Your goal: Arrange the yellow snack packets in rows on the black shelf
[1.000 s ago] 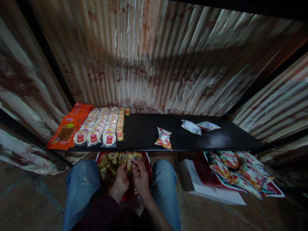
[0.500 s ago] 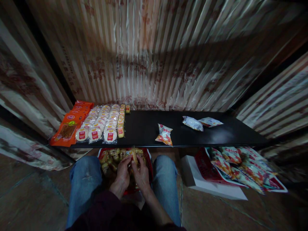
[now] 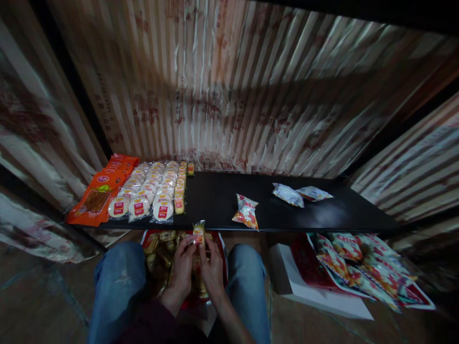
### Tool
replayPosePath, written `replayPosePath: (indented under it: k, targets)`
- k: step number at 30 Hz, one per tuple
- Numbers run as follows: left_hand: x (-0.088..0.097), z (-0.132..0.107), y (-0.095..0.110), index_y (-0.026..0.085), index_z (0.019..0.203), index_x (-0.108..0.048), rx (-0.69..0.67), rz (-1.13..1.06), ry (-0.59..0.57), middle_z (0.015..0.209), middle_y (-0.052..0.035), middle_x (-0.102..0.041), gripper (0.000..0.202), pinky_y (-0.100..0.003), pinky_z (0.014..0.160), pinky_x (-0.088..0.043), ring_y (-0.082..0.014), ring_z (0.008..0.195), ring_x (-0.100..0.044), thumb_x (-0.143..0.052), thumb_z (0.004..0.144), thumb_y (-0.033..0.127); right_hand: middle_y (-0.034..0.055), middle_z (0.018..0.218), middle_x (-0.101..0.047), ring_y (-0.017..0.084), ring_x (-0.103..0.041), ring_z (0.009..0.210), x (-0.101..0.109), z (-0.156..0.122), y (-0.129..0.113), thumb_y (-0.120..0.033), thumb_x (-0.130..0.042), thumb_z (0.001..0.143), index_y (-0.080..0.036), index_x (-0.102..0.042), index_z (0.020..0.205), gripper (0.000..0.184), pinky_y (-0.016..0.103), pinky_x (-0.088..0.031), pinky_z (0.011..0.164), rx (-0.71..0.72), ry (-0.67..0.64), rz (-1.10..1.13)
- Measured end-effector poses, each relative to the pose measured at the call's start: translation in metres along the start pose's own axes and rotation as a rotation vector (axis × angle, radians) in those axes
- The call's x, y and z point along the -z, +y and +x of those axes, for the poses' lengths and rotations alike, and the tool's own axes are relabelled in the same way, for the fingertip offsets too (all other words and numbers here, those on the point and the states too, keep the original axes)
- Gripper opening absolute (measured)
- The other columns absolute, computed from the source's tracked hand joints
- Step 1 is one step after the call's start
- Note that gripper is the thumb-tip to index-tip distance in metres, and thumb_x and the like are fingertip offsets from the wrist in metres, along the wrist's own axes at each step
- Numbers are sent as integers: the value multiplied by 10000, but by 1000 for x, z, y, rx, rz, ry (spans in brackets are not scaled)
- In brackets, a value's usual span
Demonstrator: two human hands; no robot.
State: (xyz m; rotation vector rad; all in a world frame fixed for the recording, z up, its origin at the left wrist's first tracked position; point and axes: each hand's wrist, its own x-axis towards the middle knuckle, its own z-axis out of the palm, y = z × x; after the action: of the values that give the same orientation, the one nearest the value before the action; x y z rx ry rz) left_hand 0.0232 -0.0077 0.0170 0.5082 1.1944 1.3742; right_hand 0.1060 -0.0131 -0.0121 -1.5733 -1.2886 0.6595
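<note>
My left hand and my right hand are both closed on a small wrapped snack bar, yellowish with a red and white label. They hold it upright between their fingertips at the front edge of the black shelf. Beneath my hands, a red-rimmed box between my knees holds many similar wrapped pieces, partly covered by my hands. On the shelf's left, a row of like yellow bars runs back beside rows of round white crackers in clear wrappers.
A flat orange snack bag lies at the shelf's left end. Puffed packets, one red and white and two whitish, lie farther right. On the floor at right, a white box holds similar packets. Striped sheeting hangs behind.
The snack bar has come up toward the shelf edge and turned its label into view. My view has tilted a little, so the shelf sits lower in it.
</note>
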Motion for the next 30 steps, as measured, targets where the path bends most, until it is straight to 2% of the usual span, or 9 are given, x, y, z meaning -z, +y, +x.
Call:
replayPosePath:
  k: [5, 10, 19, 30]
  targets:
    - [-10, 8, 13, 181, 808, -676, -43, 53, -48, 919, -64, -681, 267, -319, 838, -435, -215, 912, -591, -648, 583, 323, 116, 1148, -643, 232, -600, 1054, 2, 18, -12, -408, -468, 867, -177, -597, 1144, 383, 362, -464, 917, 38, -28, 63]
    - [-14, 16, 26, 178, 873, -673, -90, 120, -66, 959, -64, -684, 284, -317, 864, -428, -206, 936, -598, -610, 632, 314, 109, 1139, -649, 219, -611, 1039, 1, 33, -23, -402, -483, 860, -168, -582, 1145, 382, 336, -475, 895, 14, -39, 111]
    - [-20, 27, 29, 177, 940, -639, -81, 147, -77, 1014, -70, -676, 303, -308, 858, -449, -195, 943, -606, -552, 657, 241, 101, 1055, -680, 213, -651, 941, -7, 46, -22, -399, -514, 828, -168, -557, 1157, 403, 323, -506, 814, -45, -42, 176]
    - [-37, 50, 38, 160, 975, -624, -148, 322, -32, 1032, -90, -663, 293, -311, 863, -450, -187, 942, -597, -507, 707, 178, 99, 1041, -677, 211, -644, 939, -12, 73, -29, -438, -485, 838, -163, -549, 1137, 411, 318, -481, 836, -46, -65, 189]
